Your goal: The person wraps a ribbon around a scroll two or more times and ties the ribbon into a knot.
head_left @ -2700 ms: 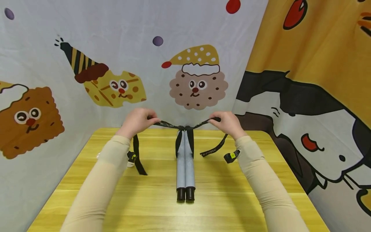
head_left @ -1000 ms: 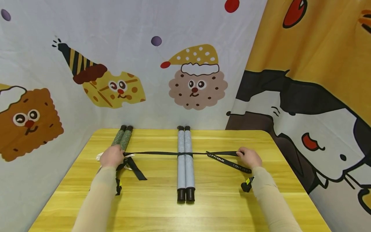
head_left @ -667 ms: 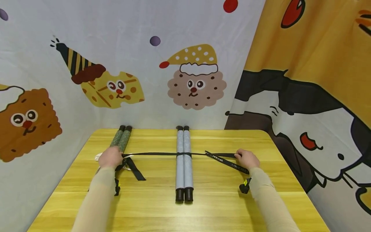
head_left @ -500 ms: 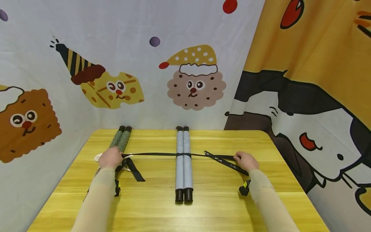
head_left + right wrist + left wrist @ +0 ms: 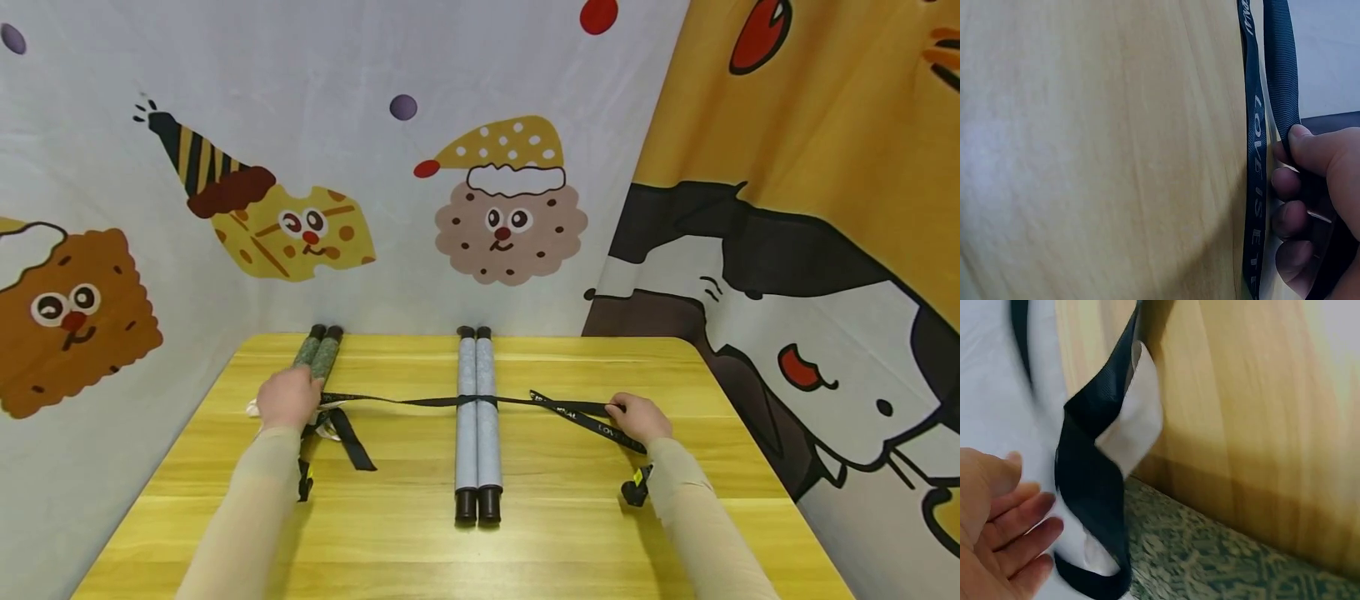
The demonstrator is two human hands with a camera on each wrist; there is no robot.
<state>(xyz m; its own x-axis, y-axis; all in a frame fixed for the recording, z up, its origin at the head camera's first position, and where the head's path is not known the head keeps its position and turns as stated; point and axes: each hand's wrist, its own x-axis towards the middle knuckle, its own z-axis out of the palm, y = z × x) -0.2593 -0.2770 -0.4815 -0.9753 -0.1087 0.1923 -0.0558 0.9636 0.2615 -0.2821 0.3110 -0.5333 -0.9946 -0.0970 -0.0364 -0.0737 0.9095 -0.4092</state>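
The black ribbon goes round the two grey rolls in the middle of the surface; at its three o'clock side the right hand pinches it, while at nine o'clock the left hand looks released, fingers slack (blur leaves some doubt). To snug it evenly, I would grip the nine o'clock end and draw both sides low and level.

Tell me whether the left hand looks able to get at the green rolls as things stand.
Probably yes: the left hand holds nothing and is close by the green rolls, whose far ends show uncovered; only a loose black ribbon alongside might snag.
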